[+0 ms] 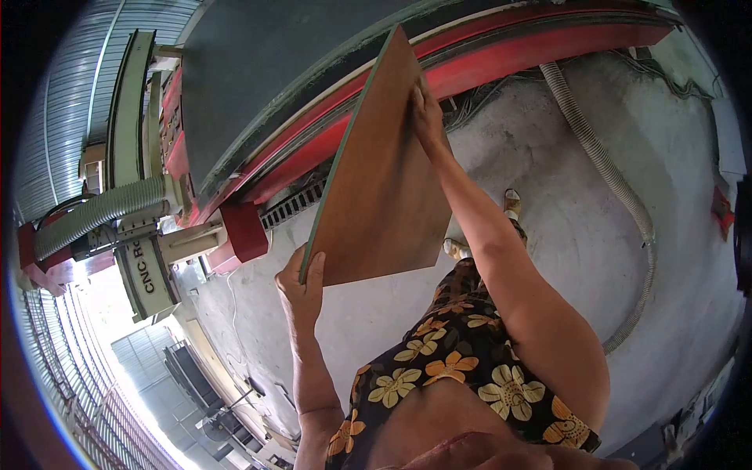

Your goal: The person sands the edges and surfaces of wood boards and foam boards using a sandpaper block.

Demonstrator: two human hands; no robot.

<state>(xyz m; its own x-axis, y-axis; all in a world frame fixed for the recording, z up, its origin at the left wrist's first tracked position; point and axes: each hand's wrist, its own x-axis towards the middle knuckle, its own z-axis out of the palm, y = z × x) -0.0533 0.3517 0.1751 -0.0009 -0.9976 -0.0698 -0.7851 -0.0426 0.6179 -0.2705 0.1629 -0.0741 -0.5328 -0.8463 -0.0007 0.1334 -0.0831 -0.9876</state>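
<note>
A brown wood-faced panel [376, 180] with a greenish edge is held up in front of me, tilted, between both hands. My left hand [301, 278] grips its lower left corner, with the thumb on the brown face and the fingers behind. My right hand [425, 113] holds the upper right edge, its fingers lying against the brown face and edge. Behind the panel's top lies the dark flat bed [290, 70] of a large machine. The panel hides part of the machine's red side rail [501, 63].
A CNC router gantry [145, 274] with a ribbed hose [110, 211] stands at the left. Another grey ribbed hose [603, 157] runs down to the concrete floor [564, 235] at the right. Cables [666, 74] lie beneath the machine. My shoes [511, 202] are below the panel.
</note>
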